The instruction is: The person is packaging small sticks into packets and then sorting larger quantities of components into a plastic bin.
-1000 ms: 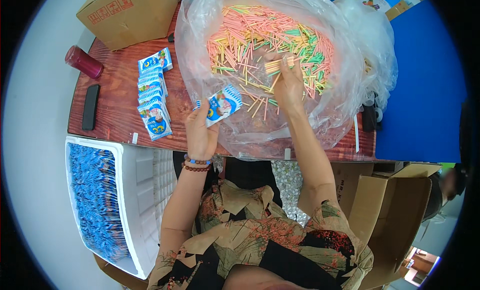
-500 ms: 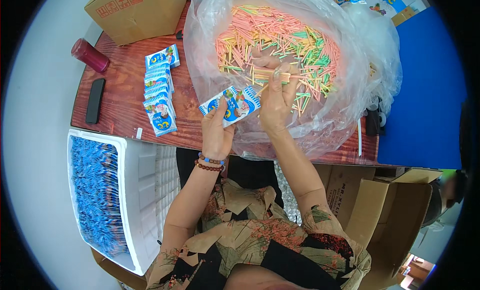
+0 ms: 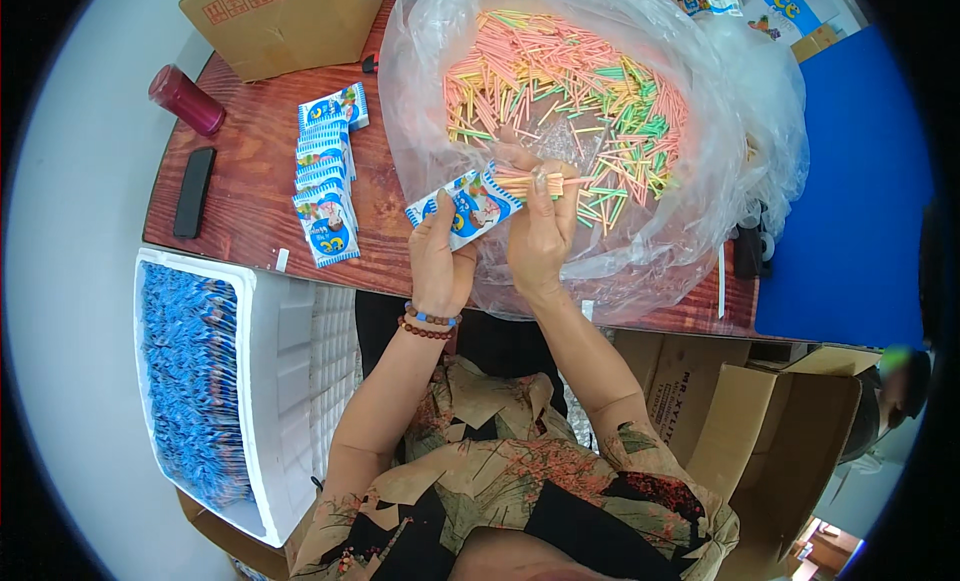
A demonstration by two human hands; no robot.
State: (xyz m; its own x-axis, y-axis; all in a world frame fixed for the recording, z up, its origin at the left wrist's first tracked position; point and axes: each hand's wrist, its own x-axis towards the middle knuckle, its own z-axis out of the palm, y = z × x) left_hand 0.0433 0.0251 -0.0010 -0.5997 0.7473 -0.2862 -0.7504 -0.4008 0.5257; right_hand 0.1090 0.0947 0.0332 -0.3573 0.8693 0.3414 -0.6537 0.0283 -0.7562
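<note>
My left hand [image 3: 437, 256] grips a small blue-and-white packet [image 3: 472, 209] between thumb and fingers, its printed side up and tilted. Closed round a bundle of thin pastel candy sticks [image 3: 516, 182], my right hand [image 3: 540, 243] is just right of that packet. The bundle's left tips meet the packet's upper right end; whether any are inside it I cannot tell. Beyond both hands, a large clear plastic bag [image 3: 412, 93] lies spread wide, with loose pink, yellow and green candy sticks [image 3: 560, 56] heaped in it.
Left of the bag, an overlapping row of similar packets [image 3: 325, 171] lies on the reddish wooden table [image 3: 250, 161]. A phone [image 3: 194, 193], a dark red cup [image 3: 188, 99] and a cardboard box [image 3: 285, 26] are farther left. A white foam box [image 3: 262, 381] full of packets stands below; a blue board [image 3: 830, 201] is at right.
My right hand has come left and nearer, away from the heap, bringing the candy sticks against the packet's end. My left hand still holds the packet in nearly the same place.
</note>
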